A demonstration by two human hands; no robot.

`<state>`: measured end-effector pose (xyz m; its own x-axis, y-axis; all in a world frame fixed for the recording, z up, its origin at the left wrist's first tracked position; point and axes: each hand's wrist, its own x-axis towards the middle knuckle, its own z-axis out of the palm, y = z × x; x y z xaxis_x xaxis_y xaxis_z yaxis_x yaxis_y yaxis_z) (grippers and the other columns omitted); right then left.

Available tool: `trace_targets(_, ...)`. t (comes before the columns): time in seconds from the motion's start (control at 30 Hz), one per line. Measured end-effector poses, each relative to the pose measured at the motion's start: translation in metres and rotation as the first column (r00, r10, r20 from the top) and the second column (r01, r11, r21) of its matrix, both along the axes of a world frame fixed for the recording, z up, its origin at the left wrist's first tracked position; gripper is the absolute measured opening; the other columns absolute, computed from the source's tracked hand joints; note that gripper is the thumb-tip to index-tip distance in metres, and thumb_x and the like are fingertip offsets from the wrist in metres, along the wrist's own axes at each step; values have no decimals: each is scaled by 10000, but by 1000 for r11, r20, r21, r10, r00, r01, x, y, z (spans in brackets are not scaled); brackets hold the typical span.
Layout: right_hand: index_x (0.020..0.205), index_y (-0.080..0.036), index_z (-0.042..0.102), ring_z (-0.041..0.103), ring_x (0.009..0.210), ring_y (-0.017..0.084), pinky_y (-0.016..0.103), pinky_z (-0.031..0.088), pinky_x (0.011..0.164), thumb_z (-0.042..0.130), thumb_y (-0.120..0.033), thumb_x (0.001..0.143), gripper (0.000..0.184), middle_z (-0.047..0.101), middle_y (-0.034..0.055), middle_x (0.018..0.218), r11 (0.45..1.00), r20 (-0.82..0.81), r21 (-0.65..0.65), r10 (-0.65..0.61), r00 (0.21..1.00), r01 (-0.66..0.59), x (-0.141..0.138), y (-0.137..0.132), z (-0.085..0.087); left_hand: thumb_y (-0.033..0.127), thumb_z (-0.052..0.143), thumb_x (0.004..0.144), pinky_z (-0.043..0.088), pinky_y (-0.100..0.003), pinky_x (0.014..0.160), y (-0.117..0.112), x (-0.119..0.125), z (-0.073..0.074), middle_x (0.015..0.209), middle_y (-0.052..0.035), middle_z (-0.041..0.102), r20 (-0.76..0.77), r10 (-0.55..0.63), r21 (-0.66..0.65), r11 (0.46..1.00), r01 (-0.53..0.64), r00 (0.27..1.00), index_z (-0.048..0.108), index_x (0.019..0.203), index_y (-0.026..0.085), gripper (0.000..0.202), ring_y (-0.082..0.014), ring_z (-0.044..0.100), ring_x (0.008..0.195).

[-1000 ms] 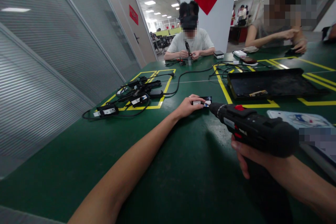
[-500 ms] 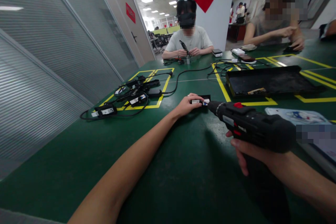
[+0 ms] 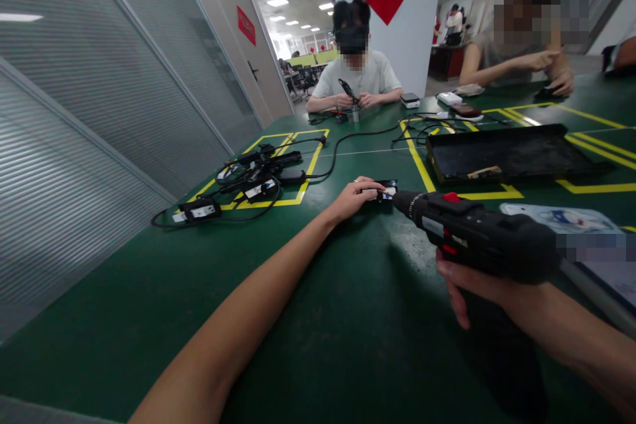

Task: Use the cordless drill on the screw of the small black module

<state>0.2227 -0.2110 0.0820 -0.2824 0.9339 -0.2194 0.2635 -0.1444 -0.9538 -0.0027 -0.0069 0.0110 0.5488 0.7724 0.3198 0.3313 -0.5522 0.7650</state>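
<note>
A: Where's the box (image 3: 389, 193)?
B: On the green table (image 3: 328, 331), under the left hand (image 3: 350, 201). Those fingers hold it and cover its left end; a white strip shows at the right.
A: And the right hand (image 3: 507, 295)?
B: Wrapped around the drill (image 3: 477, 233), whose chuck points at the box. The lower handle is lost in shadow.
A: Does the bit touch?
B: I can't tell; the tip is perhaps just at the box's right end, but it's too small to make out.
A: Anything else obscured?
B: The right edge cuts off the pale slab (image 3: 561, 216), and the cables (image 3: 263, 169) tangle too thickly to separate.
</note>
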Motion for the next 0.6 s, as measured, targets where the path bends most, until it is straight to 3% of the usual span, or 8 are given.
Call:
trace_targets(0.17,791,-206,573,614,500,166,308,486,582,548,-488,816,284,631,-7,519,998,4,-64,-29,1000,29,0,0,-3,209,543,814,357,-349,1013,0,1,1,1080,-53,622,1,-7,14,1000,7,1000,704,1006,201,251,-203,514,1088)
trace_targets(0.3,825,-216,601,620,562,169,322,483,620,542,-502,830,291,653,-1,605,998,-32,-67,14,999,-16,6,-2,-11,217,556,808,362,-358,1007,-1,1,1,1087,-50,623,1,2,20,1000,-2,1000,707,999,206,243,-204,519,1080)
trace_targets(0.4,676,-207,589,610,560,167,321,477,618,508,-524,842,367,642,12,587,995,-17,-94,30,999,-32,8,-3,-11,231,560,811,369,-363,998,-2,2,0,1084,-52,626,2,11,26,1000,-11,1000,707,999,204,240,-206,522,1074)
trace_targets(0.6,940,-224,568,625,576,177,330,499,637,552,-511,822,311,648,-2,630,992,-44,-126,1,999,-7,2,-3,2,233,558,817,370,-351,996,0,3,-2,1064,-55,636,9,25,40,999,-25,1000,709,1001,200,240,-203,528,1065)
